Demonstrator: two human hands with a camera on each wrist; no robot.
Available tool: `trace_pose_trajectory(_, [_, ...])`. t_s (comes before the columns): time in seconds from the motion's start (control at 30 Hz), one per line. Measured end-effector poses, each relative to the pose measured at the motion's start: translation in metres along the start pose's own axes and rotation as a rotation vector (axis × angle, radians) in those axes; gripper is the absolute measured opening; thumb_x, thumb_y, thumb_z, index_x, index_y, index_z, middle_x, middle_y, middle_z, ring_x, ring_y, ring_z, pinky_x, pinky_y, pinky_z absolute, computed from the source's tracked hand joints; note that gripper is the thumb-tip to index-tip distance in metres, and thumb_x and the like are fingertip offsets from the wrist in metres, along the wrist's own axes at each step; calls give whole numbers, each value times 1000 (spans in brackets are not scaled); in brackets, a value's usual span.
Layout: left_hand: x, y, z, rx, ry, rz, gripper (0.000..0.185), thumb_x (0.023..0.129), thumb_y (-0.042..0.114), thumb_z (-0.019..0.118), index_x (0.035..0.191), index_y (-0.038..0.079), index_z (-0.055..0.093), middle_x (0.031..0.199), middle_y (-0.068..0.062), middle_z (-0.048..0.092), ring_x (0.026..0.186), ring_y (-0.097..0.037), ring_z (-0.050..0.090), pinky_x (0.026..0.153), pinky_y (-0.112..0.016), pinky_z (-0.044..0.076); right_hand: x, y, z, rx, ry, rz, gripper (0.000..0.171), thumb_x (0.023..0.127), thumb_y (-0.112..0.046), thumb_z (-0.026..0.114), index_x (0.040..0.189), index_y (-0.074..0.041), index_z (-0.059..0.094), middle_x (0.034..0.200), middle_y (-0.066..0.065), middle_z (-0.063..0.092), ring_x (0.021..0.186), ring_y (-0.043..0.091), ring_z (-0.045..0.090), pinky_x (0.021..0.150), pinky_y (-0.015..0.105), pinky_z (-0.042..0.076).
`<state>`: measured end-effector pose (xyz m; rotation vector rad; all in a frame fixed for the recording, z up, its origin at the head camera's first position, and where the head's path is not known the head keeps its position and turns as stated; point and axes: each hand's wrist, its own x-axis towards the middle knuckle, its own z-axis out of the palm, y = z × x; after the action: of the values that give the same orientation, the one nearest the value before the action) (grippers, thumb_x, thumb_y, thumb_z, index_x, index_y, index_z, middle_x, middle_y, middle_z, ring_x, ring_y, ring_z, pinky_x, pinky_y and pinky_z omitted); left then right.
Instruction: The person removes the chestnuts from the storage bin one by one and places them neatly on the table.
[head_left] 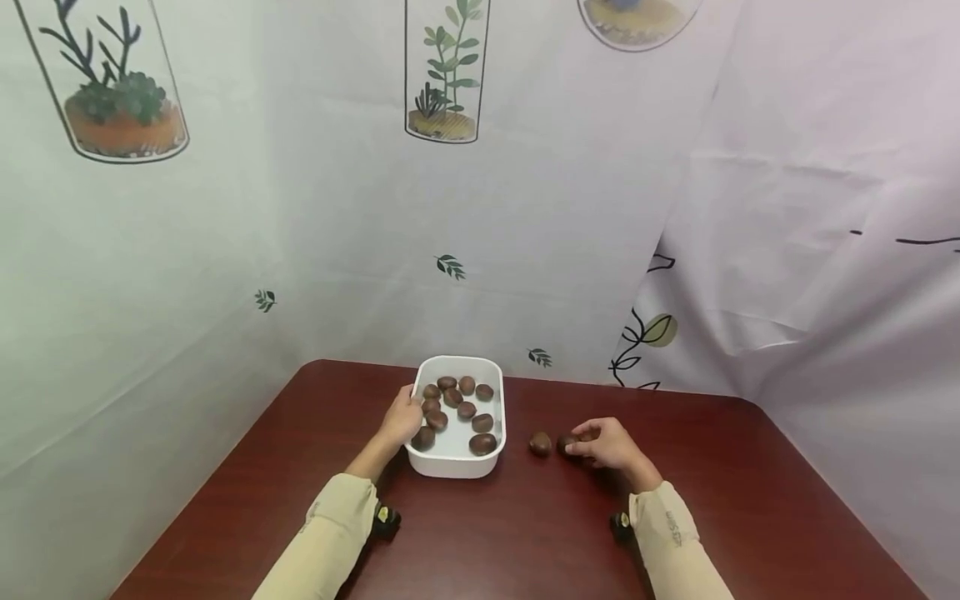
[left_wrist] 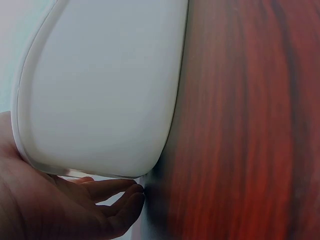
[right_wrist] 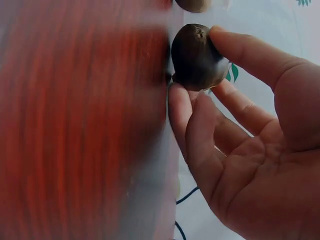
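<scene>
1. Right hand [head_left: 611, 446]: thumb and fingertips [right_wrist: 180, 107] curl round a brown chestnut [right_wrist: 196, 57] and pinch it at table [head_left: 525, 533] level.
2. Second chestnut [head_left: 540, 443]: lies loose at 9 o'clock of the held one, just beside it.
3. Left hand [head_left: 401, 419]: fingers relaxed, resting against the left wall of the white tray [head_left: 495, 392].
4. Tray: holds further chestnuts [head_left: 455, 408], at 10 o'clock of the right hand.

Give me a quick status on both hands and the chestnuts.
Left hand steadies white tray. Right hand pinches chestnut. Loose chestnut alongside.
</scene>
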<state>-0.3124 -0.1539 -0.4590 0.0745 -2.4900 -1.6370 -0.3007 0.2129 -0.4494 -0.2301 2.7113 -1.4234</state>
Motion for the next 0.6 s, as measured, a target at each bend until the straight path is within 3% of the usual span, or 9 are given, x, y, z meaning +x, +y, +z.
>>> trace_pose_trajectory(0.37, [-6,2,2,-9,23,-9,43,103,11,34,143,-5,40,141,-27,48,132,-41,43,111,-54,32,-5,-4,-1,-64,11,3,39,81,-12,81,111,8,67,95,13,70,72,22,63,58,38,56])
trace_pose_trajectory(0.5, [-6,2,2,-5,33,-6,43,103,11,34,143,-4,41,142,-27,48,134,-42,42,111,-55,31,-7,-9,-2,-162,36,-1,40,83,-18,80,112,7,67,99,14,70,74,22,63,61,38,55])
trace_pose_trajectory(0.6, [-6,1,1,-2,35,-4,43,103,11,34,143,-4,41,142,-27,48,133,-41,43,111,-55,32,-10,-21,0,-263,117,-37,38,87,-20,76,113,6,67,103,17,69,82,26,65,68,42,54])
